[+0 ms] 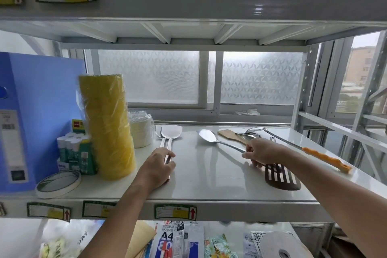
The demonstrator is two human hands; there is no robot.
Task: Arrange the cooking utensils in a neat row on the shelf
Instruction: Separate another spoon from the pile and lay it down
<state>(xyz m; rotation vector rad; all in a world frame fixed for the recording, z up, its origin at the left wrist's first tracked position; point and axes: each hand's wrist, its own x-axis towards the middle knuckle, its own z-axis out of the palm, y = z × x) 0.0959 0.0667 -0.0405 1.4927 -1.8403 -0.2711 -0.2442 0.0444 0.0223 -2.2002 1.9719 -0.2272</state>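
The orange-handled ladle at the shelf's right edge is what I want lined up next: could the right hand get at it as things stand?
Probably yes. The orange-handled steel ladle lies uncovered just right of the right hand, nothing between them. But that hand's grip is on the long steel spatula, so it must release first.

Steel spatulas [167, 138], ladle [278, 138], slotted turner [280, 176] scattered on shelf [209, 184]

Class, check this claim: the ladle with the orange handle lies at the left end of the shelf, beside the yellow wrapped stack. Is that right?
Not quite. The head view shows the steel ladle with the orange handle at the right end of the white metal shelf, far from the tall yellow plastic-wrapped stack, which stands on the left.
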